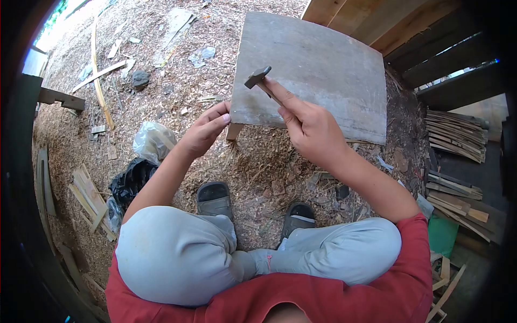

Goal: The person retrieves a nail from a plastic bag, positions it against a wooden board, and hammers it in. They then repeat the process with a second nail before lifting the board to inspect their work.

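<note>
A hammer (260, 78) with a dark metal head is in my right hand (316, 125), whose fingers wrap its handle. The hammer head hangs over the left part of a grey wooden board (323, 64). At the board's near left corner, my left hand (205, 128) has its fingers bent together against the edge; what they hold, if anything, is too small to make out. A short wooden leg (233, 131) shows under that corner, beside my left hand.
Wood chips cover the ground. A clear plastic bag (153, 141) and a black bag (132, 180) lie at the left, near wooden strips (91, 196). Stacked slats (456, 134) stand at the right by a plank wall (377, 21). A dark stone (140, 79) lies at the upper left.
</note>
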`<state>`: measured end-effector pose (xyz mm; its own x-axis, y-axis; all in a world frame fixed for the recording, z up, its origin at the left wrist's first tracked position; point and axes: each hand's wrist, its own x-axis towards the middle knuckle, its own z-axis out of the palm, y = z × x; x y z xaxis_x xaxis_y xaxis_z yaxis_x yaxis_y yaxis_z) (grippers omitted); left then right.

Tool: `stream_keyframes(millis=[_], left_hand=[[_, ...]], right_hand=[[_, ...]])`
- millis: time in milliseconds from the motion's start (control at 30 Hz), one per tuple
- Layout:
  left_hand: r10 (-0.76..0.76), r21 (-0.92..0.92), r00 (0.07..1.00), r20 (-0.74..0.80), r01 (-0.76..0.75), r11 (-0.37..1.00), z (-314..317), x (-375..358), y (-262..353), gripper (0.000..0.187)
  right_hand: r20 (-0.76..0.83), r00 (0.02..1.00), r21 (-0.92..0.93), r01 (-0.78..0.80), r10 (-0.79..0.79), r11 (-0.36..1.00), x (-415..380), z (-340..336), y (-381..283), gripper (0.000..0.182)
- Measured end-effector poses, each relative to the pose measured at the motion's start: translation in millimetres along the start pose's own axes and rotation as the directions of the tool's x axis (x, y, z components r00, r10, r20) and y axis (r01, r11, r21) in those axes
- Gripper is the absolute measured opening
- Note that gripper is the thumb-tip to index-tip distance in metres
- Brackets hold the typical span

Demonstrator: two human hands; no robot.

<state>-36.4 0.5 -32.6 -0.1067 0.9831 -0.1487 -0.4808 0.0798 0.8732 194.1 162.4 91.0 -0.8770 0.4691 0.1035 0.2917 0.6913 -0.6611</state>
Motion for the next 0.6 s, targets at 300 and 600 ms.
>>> stream_keyframes(millis=[300, 600], left_hand=[[-0.148, -0.142, 0.971, 0.187, 0.175, 0.974, -36.4, 29.0, -9.8, 0.060], [-0.151, -0.218, 0.929, 0.339, 0.233, 0.948, -50.0, 40.6, -16.0, 0.054]], right_hand=[[-0.030, 0.999, 0.083, -0.009, 0.012, 0.997, 2.4, 2.3, 2.5, 0.062], [0.004, 1.000, 0.073, -0.030, 0.030, 0.997, 5.8, 2.9, 4.3, 0.064]])
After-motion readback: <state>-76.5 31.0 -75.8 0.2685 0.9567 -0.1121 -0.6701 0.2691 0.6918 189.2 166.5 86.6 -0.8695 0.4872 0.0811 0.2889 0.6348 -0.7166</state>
